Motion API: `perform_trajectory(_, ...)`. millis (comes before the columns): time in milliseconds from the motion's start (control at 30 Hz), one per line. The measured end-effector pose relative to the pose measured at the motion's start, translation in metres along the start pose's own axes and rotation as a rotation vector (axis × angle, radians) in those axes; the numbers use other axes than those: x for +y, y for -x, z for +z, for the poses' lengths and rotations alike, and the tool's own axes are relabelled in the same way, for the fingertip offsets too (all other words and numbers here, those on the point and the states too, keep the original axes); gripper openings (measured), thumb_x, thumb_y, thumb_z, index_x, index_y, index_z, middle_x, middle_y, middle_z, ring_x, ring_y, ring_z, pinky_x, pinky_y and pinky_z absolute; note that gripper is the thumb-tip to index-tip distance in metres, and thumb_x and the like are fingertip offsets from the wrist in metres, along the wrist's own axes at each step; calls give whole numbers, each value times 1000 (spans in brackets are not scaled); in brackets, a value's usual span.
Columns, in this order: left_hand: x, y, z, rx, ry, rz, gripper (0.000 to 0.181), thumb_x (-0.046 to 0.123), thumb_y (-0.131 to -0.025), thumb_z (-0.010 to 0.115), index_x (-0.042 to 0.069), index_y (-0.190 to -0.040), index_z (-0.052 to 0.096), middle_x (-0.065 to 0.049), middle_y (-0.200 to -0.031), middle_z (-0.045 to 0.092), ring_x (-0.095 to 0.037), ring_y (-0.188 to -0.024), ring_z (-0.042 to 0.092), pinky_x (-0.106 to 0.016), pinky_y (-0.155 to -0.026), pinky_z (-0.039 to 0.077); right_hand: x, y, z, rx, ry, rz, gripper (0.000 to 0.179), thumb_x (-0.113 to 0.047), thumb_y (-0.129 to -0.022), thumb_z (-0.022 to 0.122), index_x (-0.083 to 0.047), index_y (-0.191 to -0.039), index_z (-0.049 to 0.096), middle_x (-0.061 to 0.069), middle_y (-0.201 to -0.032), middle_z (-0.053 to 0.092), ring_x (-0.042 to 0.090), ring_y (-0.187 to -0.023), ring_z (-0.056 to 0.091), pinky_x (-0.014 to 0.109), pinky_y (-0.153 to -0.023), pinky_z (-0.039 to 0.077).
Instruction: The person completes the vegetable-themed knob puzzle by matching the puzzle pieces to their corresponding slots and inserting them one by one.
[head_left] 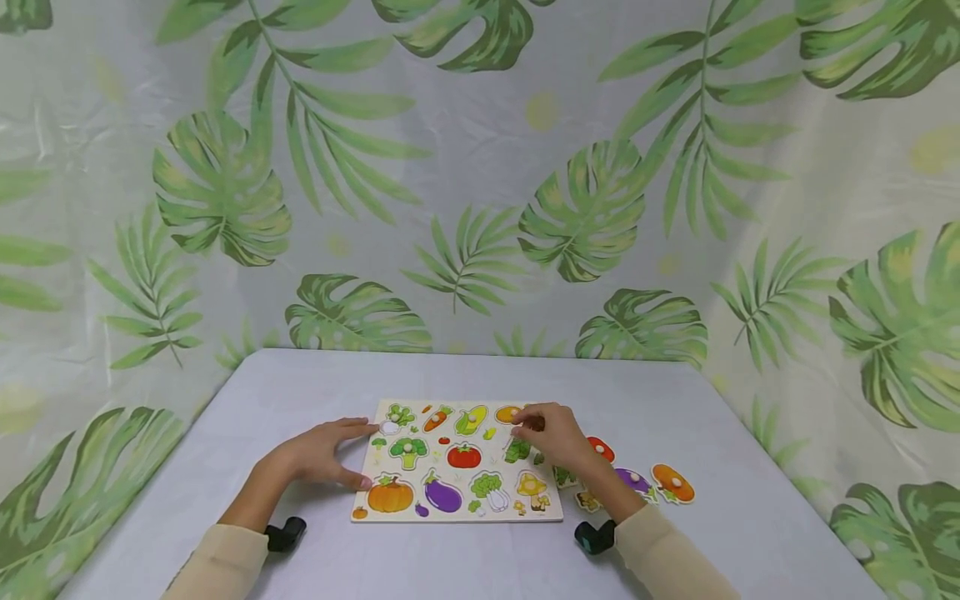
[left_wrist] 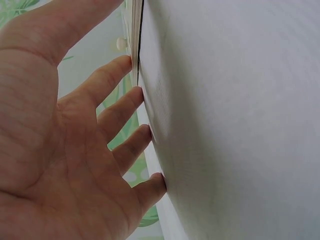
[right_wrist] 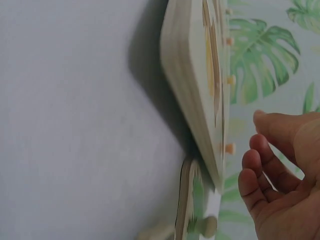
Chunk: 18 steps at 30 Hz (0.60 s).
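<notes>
Evidently, the white surface (head_left: 315,383) serves as a plain ground before the leaf-printed backdrop (head_left: 480,175), giving the wooden board (head_left: 437,458) room to lie flat and centred between both arms, its vegetable pictures in rows. The left hand (head_left: 318,452) lies spread at the board's left edge, thumb tip by the near corner and the other fingertips farther up that side. It grips nothing in its palm, and the contact looks meant to steady the board. The right hand (head_left: 558,433) hangs over the board's far right part, fingers loosely bent, a gap at the thumb tip; nothing shows between. Loose pieces lie to the right, presumably for that hand's easy reach: the orange pumpkin piece (head_left: 673,483) outermost, the purple eggplant piece (head_left: 633,480) beside it, the red piece (head_left: 602,450) nearer the board. Smallest, knobs (right_wrist: 230,148) stand up from the board, likely as finger holds.
</notes>
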<state>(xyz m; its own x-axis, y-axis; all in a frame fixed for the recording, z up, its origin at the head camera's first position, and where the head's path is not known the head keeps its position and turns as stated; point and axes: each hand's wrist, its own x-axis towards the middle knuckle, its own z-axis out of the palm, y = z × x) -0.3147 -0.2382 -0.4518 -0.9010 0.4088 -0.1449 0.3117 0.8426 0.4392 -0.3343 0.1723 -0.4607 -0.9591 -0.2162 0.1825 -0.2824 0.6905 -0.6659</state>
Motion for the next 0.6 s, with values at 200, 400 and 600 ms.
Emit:
perform_trajectory(200,-1,-1,0,1,-2,5,96,55,-72,88,26,-154,50,-12,-165,38,-49,-150,33,-77,-114,30,10,5,-15,25,28,27,12,-17,-93,77,-13,-104,80,-4,-86,68,12,-76,56,23,-64,48)
perform_trajectory(400,-1,0,1,0,-1,4,95,56,-72,87,25,-154,49,-11,-166,38,-48,-150,34,-76,-115,30,19,12,-30,23,79,31,12,-17,-95,75,-13,-105,80,-3,-91,70,12,-77,56,24,-65,48)
perform_trajectory(600,-2,0,1,3,1,8,95,56,-72,87,25,-154,49,-11,-165,38,-47,-150,34,-75,-115,30,34,18,-42,20,98,33,12,-15,-95,74,-12,-106,80,-1,-92,70,14,-78,57,25,-65,49)
